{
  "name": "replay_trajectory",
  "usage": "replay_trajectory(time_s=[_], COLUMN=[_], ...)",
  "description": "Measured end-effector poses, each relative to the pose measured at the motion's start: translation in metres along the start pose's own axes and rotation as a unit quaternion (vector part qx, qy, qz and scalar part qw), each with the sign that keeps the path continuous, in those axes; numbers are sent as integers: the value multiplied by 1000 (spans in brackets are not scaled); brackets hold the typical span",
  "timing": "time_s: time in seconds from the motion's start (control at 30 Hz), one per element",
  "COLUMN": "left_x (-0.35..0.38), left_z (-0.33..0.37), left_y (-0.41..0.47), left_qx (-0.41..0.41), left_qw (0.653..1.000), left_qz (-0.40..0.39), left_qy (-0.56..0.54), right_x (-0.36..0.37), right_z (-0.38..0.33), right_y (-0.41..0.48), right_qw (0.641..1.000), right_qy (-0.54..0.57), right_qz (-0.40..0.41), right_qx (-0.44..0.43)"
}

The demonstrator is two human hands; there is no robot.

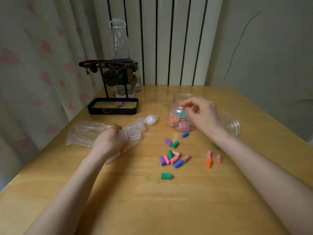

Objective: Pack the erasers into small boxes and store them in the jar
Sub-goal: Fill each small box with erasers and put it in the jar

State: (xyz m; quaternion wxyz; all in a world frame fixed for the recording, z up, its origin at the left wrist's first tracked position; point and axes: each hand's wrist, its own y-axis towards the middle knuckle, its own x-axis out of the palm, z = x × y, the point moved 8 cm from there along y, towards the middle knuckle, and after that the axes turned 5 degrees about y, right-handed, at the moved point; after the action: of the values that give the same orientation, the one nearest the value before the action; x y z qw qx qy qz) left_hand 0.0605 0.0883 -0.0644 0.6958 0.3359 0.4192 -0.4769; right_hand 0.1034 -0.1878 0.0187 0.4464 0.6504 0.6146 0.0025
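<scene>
A clear plastic jar (176, 100) stands right of the table's middle, with several small boxes of erasers (183, 125) inside. My right hand (202, 116) hovers at the jar's mouth with its fingers loosely apart, just above a box with a green eraser (182, 114). My left hand (108, 143) grips a clear plastic bag (83, 133); empty small boxes (142, 123) spill from its mouth. Loose coloured erasers (171, 158) lie scattered between my arms, and a green one (166, 175) lies nearest me.
A clear lid (234, 126) lies behind my right wrist. At the back left are a black stand with a tray (112, 106) and a tall water bottle (120, 53). A curtain hangs left, a radiator behind. The wooden table (152, 200) ends on my right.
</scene>
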Motion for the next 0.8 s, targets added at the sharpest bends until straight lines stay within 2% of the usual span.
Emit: replay_trajectory(time_s=[0.07,0.13,0.2,0.27,0.4,0.63,0.8], left_x=[-2,-10,-15,-13,2,-2,5], left_z=[0,4,9,12,8,-2,-5], left_y=[-2,-5,-8,-7,-1,1,3], left_qx=[2,17,33,46,60,0,-3], left_qw=[1000,997,993,994,996,998,999], left_qz=[22,75,109,94,11,54,8], left_qy=[3,-1,8,38,69,31,33], right_x=[25,52,68,71,69,68,68], right_z=[4,10,19,24,26,27,32], right_y=[-14,-31,-42,-45,-45,-49,-48], right_qw=[993,971,953,954,961,965,967], right_qy=[14,-12,-43,-36,-17,-17,-8], right_qz=[-115,-240,-298,-293,-269,-255,-240], right_qx=[11,19,34,51,54,58,84])
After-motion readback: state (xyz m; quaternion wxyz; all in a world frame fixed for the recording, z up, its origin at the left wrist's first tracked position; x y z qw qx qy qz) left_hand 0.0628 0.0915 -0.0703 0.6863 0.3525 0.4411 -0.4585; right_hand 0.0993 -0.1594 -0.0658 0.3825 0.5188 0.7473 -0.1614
